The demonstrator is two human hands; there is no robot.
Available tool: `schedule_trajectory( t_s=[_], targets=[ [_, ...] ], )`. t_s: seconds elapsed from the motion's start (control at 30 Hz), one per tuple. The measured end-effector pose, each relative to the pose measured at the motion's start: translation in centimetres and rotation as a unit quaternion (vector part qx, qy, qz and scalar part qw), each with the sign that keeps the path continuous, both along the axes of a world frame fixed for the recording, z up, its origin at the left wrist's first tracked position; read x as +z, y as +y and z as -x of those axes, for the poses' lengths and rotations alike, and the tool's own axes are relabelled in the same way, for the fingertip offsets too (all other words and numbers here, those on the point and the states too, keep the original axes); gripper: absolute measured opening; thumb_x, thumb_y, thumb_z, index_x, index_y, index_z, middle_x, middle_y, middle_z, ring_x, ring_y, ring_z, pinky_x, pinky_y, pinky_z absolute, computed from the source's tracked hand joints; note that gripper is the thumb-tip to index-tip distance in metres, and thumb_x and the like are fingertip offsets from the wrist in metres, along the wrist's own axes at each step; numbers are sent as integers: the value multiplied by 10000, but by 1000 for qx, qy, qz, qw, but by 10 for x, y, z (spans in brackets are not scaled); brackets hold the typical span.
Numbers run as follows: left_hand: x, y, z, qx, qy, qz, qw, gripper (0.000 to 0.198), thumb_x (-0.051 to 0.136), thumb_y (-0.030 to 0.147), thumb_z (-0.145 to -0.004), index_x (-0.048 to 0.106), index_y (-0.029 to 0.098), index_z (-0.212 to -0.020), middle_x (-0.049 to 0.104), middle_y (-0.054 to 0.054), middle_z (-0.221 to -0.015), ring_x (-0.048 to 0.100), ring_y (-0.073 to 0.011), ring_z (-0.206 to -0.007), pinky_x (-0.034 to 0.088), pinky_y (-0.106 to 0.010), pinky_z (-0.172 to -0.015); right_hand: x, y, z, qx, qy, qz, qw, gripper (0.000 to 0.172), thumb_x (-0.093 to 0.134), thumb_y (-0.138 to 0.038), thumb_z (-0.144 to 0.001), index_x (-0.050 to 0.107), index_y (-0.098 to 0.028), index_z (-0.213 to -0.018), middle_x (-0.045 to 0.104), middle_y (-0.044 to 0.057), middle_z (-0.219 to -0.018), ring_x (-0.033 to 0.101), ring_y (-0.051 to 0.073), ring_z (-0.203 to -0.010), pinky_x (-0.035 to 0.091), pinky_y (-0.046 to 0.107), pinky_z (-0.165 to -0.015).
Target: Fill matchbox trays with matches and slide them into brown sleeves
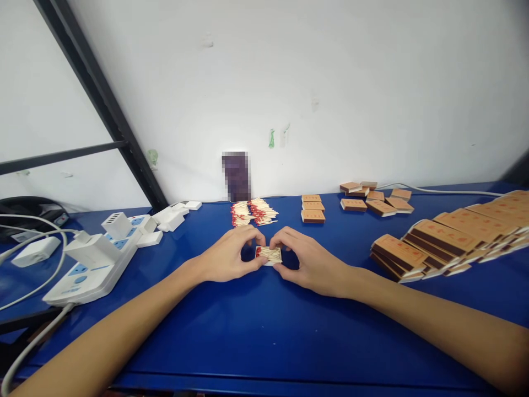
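A small white matchbox tray (pixel 273 264) filled with red-tipped matches (pixel 270 253) rests on the blue table in front of me. My left hand (pixel 229 256) grips its left end between thumb and fingers, at the red heads. Around the right end curl the thumb and fingers of my right hand (pixel 312 263). Just beyond my hands lie two piles of loose matches, a left pile (pixel 240 214) and a right pile (pixel 263 212), with their red heads mostly to the left. Three orange-brown matchboxes (pixel 313 209) stand in a short row behind my right hand.
Several matchboxes (pixel 382 206) lie scattered near the wall, and long overlapping stacks of matchboxes (pixel 450 237) fill the right side. A white power strip (pixel 103 281) with chargers and cables is at left. A dark pixelated rectangle (pixel 237 175) leans against the wall.
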State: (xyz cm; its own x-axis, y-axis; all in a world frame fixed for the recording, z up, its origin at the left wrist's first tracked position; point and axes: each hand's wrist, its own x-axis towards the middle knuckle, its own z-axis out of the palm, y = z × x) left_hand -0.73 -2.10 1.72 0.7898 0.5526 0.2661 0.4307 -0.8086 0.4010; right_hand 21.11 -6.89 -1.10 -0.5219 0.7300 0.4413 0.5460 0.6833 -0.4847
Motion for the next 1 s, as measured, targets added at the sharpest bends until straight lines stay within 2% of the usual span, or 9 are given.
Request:
schedule_trajectory(
  t_s=[0.13,0.37,0.5,0.6,0.8,1.0],
  targets=[
    [-2,0,-2,1,-6,4,1000,86,575,272,-874,596,191,-895,626,-1,-889,553,-136,-774,437,-278,-742,-1,1,0,0,0,7,1000,199,591,-130,-832,523,-211,-1001,558,32,-1001,533,168,-894,445,311,-786],
    [-5,3,-4,3,-25,0,1000,105,547,248,-890,631,188,-869,652,-1,-874,578,-138,-797,450,-274,-762,-1,0,-1,-2,1,9,1000,198,595,-152,-835,539,-212,-1015,579,35,-988,543,174,-870,448,315,-776],
    [-8,4,-4,1,-36,3,999,122,537,249,-898,637,185,-869,653,-9,-872,585,-139,-797,460,-275,-765,1,0,-1,3,12,14,1000,107,519,-161,-903,536,-210,-997,574,26,-969,535,159,-859,440,301,-781],
    [-7,3,-3,1,-33,0,999,139,529,268,-909,636,185,-875,647,-16,-885,586,-141,-806,460,-280,-775,0,1,-2,8,20,19,1000,137,440,-129,-940,536,-209,-997,574,22,-969,531,151,-860,434,296,-789],
    [0,0,2,-25,7,-2,1000,210,650,318,-824,617,192,-989,647,-28,-972,592,-168,-868,465,-314,-831,-3,4,-3,13,19,13,1000,129,464,-137,-933,525,-204,-1024,571,32,-1002,535,157,-897,439,308,-817],
    [-2,2,3,-38,1,-8,999,201,658,285,-811,630,200,-991,653,-24,-980,599,-164,-866,473,-317,-828,-2,2,-2,6,17,17,1000,131,475,-173,-935,541,-210,-1042,590,37,-1013,548,163,-895,454,313,-810]
  ],
)
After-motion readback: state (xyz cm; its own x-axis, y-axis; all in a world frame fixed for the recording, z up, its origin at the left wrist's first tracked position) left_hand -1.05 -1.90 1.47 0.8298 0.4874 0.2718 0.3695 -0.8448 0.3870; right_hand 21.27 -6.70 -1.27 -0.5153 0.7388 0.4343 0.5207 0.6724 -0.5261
